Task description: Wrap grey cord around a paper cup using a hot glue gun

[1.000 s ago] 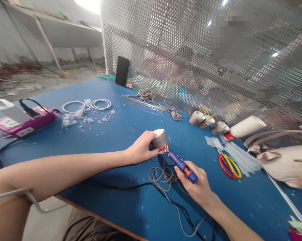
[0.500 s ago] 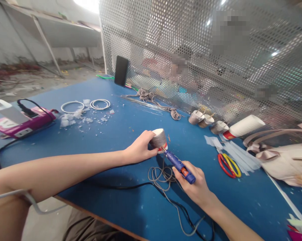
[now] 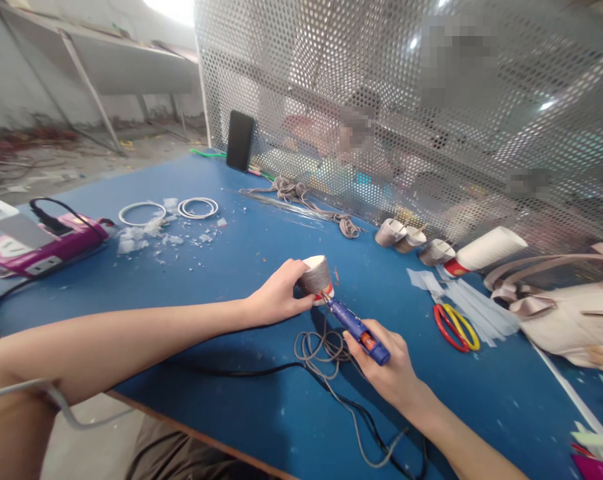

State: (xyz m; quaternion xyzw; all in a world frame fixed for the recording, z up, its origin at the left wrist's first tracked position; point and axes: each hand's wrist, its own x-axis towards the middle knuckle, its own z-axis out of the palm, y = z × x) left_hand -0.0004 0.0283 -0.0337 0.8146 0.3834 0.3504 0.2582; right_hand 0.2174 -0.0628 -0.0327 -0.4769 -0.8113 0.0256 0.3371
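My left hand (image 3: 280, 293) is closed around a paper cup (image 3: 315, 275) whose side is wrapped in grey cord, with a red band showing near one end. In my right hand (image 3: 381, 360) is a blue hot glue gun (image 3: 351, 321). Its metal tip meets the cup at the border of the cord and the red band. Loose grey cord (image 3: 314, 350) lies in loops on the table below the cup. My right palm hides part of the glue gun's grip.
Red and yellow scissors (image 3: 456, 328) lie right, beside clear glue sticks (image 3: 481, 310). Several cord-wrapped cups (image 3: 390, 233) and a white cup stack (image 3: 491, 250) line the perforated screen (image 3: 301, 87). A purple power strip (image 3: 66, 243) sits left. A black cable (image 3: 261, 371) crosses the front.
Both hands, the cup and the glue gun hold nearly the same position. The whole view has shifted very slightly.
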